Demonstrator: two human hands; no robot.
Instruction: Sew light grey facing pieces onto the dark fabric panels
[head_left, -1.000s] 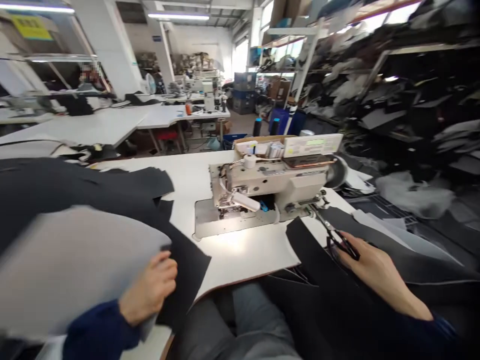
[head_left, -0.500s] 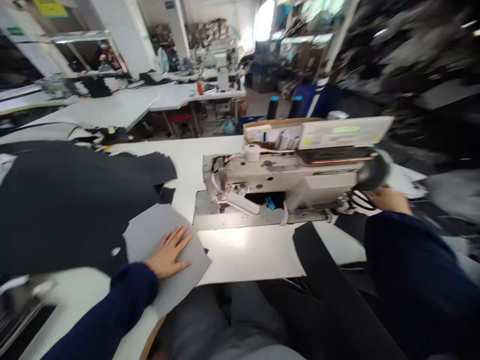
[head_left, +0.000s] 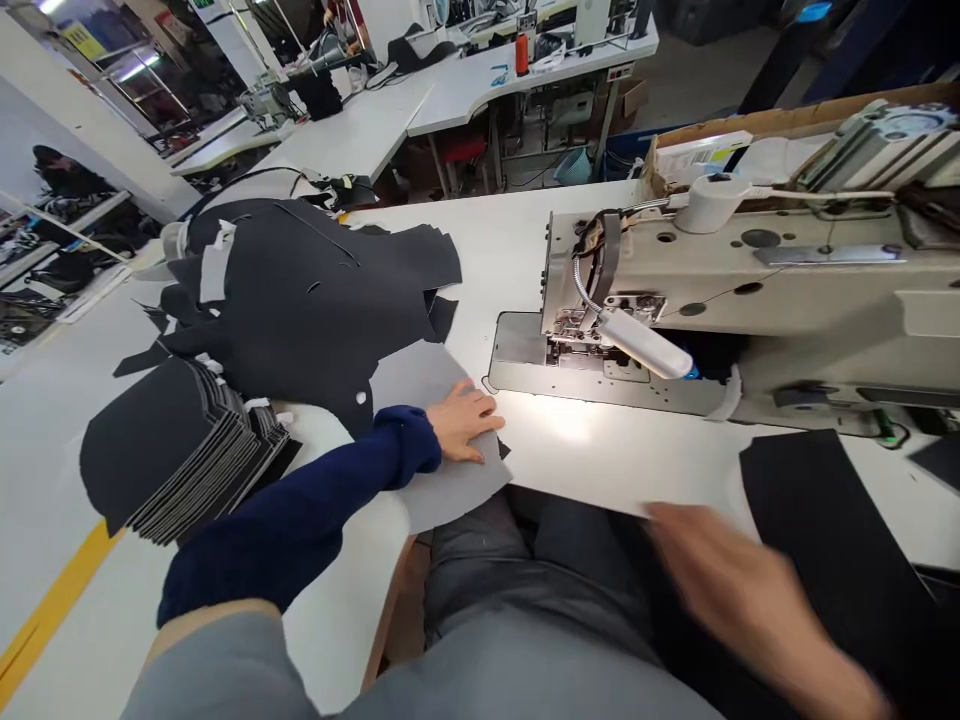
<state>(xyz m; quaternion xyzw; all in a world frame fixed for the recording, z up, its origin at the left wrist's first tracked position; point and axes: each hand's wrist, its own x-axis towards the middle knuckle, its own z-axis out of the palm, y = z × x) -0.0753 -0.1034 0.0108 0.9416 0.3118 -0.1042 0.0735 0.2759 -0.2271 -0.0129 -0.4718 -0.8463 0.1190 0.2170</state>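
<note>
My left hand (head_left: 466,424) lies flat with fingers spread on a light grey fabric piece (head_left: 427,490) at the table's front edge. Under and behind that piece spreads a large dark fabric sheet (head_left: 300,310). Smeared by motion, my right hand (head_left: 727,580) is above my lap, left of a black fabric strip (head_left: 817,500); its fingers cannot be made out. Right of my left hand stands a sewing machine (head_left: 787,270), its white lamp (head_left: 645,343) over the lit needle area.
A stack of dark cut pieces (head_left: 172,450) sits on the left of the white table (head_left: 555,455). Behind the machine is a cardboard box (head_left: 765,125) of supplies. Farther back are another worktable (head_left: 450,95) and a red thread cone (head_left: 522,54).
My right hand has left the far right end of the machine and come down near my lap. The view has swung left; my left hand remains on the grey piece.
</note>
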